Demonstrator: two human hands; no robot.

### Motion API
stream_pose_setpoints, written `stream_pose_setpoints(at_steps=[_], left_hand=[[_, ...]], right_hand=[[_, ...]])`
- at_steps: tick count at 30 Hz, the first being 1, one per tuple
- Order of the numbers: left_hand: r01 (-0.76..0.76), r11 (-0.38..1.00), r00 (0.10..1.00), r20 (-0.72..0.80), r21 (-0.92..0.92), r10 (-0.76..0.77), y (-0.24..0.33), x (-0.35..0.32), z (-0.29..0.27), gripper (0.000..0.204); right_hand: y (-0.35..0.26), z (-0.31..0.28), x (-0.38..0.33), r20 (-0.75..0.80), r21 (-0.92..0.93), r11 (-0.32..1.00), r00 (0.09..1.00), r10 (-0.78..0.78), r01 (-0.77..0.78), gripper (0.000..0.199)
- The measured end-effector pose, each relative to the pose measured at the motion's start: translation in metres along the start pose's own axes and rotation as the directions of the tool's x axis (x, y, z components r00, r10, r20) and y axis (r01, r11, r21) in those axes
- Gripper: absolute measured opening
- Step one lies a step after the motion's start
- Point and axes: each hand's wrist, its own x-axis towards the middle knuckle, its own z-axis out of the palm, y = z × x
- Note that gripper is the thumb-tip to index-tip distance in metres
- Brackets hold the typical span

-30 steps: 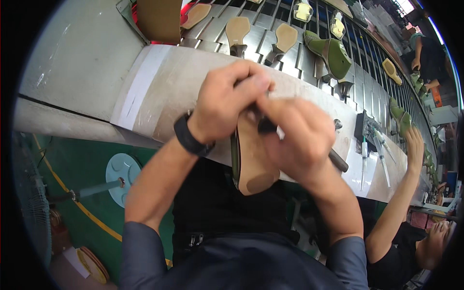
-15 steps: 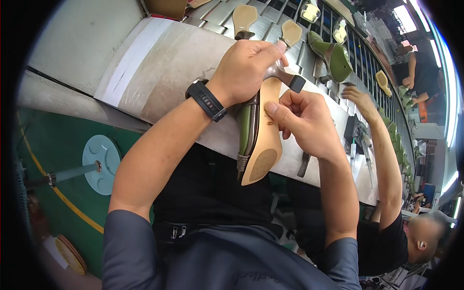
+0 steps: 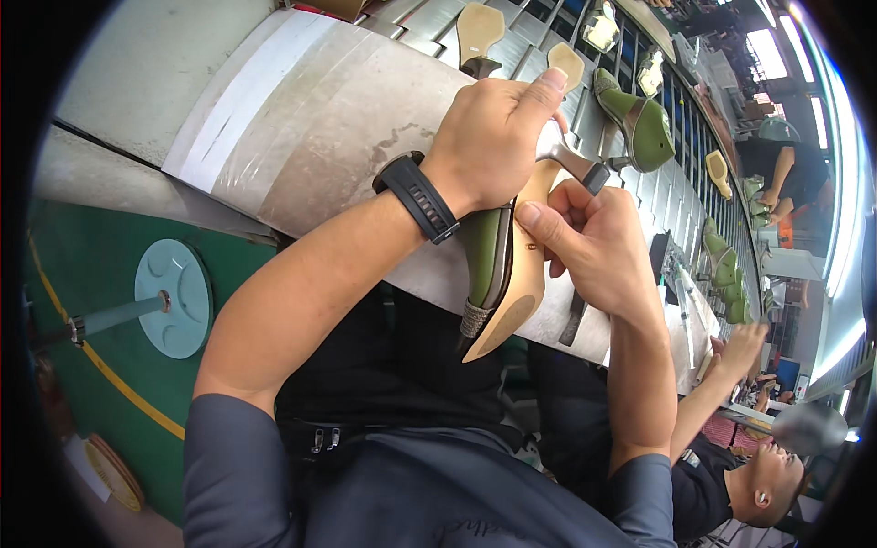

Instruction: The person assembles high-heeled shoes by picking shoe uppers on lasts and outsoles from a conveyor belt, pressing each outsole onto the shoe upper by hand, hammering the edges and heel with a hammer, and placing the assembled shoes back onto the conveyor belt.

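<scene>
A high-heeled shoe [image 3: 523, 274] on a green last is held sole-up, its toe pointing down toward my lap. It has a tan sole, a glittering band near the toe and a brownish-grey heel with a dark tip. My left hand [image 3: 493, 137], with a black watch on its wrist, wraps around the heel end and hides the back of the shoe. Against the sole's right edge my right hand [image 3: 598, 242] is closed, thumb pressed on the tan surface and fingers curled. Whether those fingers hold anything small is hidden.
Beyond the worktable [image 3: 338, 137], a slatted conveyor carries another green shoe [image 3: 647, 132] and tan soles [image 3: 480, 36]. A dark flat tool [image 3: 574, 320] lies right of the shoe, near syringe-like tools [image 3: 685, 306]. A co-worker [image 3: 731, 475] sits at right; a pale blue round stool [image 3: 174, 297] stands at left.
The shoe and both my hands sit slightly further right in the picture, with the grip kept. The co-worker's arm has drawn back from the conveyor, toward the lower right.
</scene>
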Motion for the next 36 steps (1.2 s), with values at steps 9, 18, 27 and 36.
stream_pose_setpoints(at_steps=[9,18,27,36], left_hand=[[0.000,0.999,0.999,-0.038,0.033,0.002,-0.004,0.002,0.002,0.076],[0.097,0.994,0.995,0.025,-0.045,-0.096,-0.007,0.003,0.000,0.091],[-0.001,1.000,1.000,-0.008,0.030,0.002,-0.010,0.003,0.002,0.084],[0.031,0.995,0.996,0.079,0.093,-0.039,-0.010,0.006,-0.003,0.081]], right_hand=[[-0.001,0.005,0.004,-0.031,0.067,0.997,0.998,0.046,-0.044,0.046],[0.034,0.032,0.025,-0.336,0.157,0.978,0.939,-0.080,0.140,0.045],[0.028,0.024,-0.027,-0.005,0.478,0.877,0.998,0.062,-0.052,0.072],[0.024,0.020,0.013,-0.010,0.498,0.867,1.000,0.019,-0.011,0.054]])
